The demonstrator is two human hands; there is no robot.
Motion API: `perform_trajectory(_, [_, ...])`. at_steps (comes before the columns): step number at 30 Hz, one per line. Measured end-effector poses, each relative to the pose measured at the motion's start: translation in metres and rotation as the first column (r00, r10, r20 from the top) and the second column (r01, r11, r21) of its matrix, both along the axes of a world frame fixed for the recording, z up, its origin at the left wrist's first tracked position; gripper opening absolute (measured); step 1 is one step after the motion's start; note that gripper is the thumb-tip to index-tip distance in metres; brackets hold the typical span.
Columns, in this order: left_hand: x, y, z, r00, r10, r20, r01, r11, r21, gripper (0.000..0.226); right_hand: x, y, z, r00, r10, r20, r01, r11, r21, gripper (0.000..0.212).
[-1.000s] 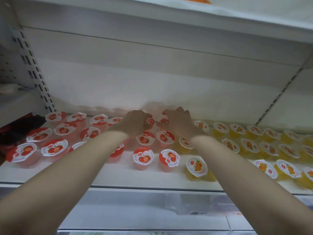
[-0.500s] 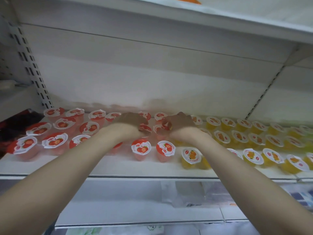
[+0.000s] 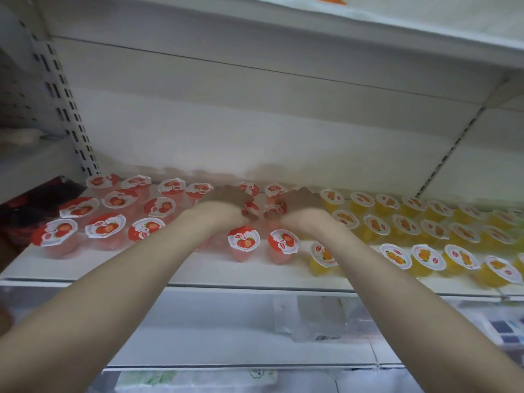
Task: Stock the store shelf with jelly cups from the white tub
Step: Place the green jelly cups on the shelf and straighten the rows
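Note:
Strawberry jelly cups point(image 3: 243, 241) with red-and-white lids stand in rows on the left half of the white shelf point(image 3: 198, 270). Orange jelly cups point(image 3: 399, 255) fill the right half. Both my arms reach in over the front row. My left hand point(image 3: 226, 198) curls round a strawberry cup point(image 3: 252, 209) in the second row. My right hand point(image 3: 300, 199) curls round the strawberry cup point(image 3: 273, 210) beside it. My fingertips are hidden behind the backs of my hands. The white tub is out of view.
A slotted upright point(image 3: 68, 109) bounds the bay on the left and another upright point(image 3: 453, 148) on the right. The shelf above point(image 3: 368, 26) hangs low overhead. A lower shelf holds a clear plastic bag point(image 3: 317, 321).
Both hands have drawn back towards me from the rear row to the second row of strawberry cups. My head has dipped, so the shelf sits higher in view.

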State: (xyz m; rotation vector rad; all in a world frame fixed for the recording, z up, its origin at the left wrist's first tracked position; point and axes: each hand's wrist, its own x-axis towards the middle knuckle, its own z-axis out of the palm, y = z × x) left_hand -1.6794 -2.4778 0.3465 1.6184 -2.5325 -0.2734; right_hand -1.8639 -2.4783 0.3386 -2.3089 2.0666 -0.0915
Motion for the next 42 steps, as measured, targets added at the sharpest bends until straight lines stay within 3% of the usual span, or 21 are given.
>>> perform_trajectory(6, [0.004,0.002,-0.006,0.999,0.001,-0.032,-0.003,0.998,-0.059,0.025,-0.001,0.003,0.0,0.994,-0.03,0.106,0.025,0.998,0.051,0.039])
perform_trajectory(8, [0.008,0.009,-0.005,0.998,-0.027,-0.062,0.019,0.991,-0.13,0.038,-0.008,0.012,0.003,0.984,0.021,0.18,-0.022,1.0,0.001,0.037])
perform_trajectory(14, [0.023,0.034,-0.007,0.98,-0.185,-0.074,0.158,0.948,-0.275,0.04,-0.029,0.046,0.0,0.949,0.178,0.26,-0.126,0.971,-0.203,0.03])
perform_trajectory(19, [0.025,0.055,-0.022,0.978,-0.207,0.04,0.21,0.947,-0.243,0.063,-0.027,0.077,-0.01,0.966,0.179,0.186,-0.147,0.974,-0.171,0.042])
perform_trajectory(24, [0.02,0.064,-0.026,0.981,-0.183,0.069,0.196,0.93,-0.31,0.048,-0.02,0.086,-0.016,0.984,0.154,0.087,-0.14,0.98,-0.144,0.054])
perform_trajectory(30, [0.021,0.068,-0.03,0.98,-0.199,-0.001,0.19,0.936,-0.296,0.039,-0.019,0.084,-0.022,0.984,0.154,0.094,-0.136,0.975,-0.174,0.053])
perform_trajectory(39, [0.018,0.078,-0.033,0.986,-0.162,-0.049,0.137,0.934,-0.329,0.037,-0.024,0.088,-0.022,0.974,0.21,0.08,-0.193,0.964,-0.181,0.047])
perform_trajectory(42, [0.019,0.081,-0.036,0.989,-0.143,-0.046,0.119,0.931,-0.345,0.047,-0.026,0.087,-0.018,0.973,0.225,0.051,-0.215,0.965,-0.153,0.05])
